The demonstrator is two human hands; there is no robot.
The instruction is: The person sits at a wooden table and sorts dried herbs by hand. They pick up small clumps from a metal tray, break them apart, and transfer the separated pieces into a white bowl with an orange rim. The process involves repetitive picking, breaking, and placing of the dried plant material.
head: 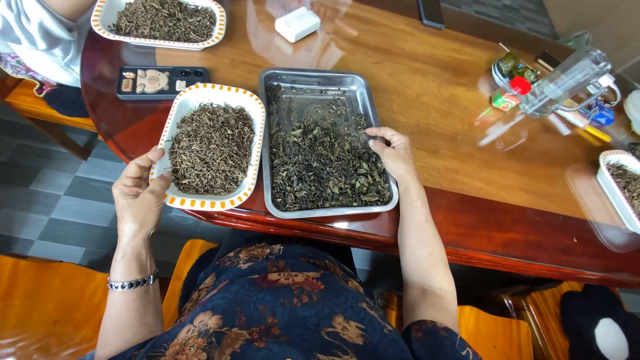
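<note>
— Where's the tray (313, 83)?
— Middle of the tabletop (427, 87), full of dark leaves (327, 167). The right hand (393, 152) rests at its three o'clock rim, fingers curled, grip closed on the edge.
— And the left hand (139, 193)?
— At nine o'clock, wrist bent, thumb hooked over the dish (200, 97) of dried stems (212, 148).

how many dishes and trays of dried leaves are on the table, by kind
White dishes with orange-dotted rim: 3 (one at the left hand, one at the top left, one partly cut off at the right edge)
Metal tray, at the right hand: 1
Total: 4
</note>
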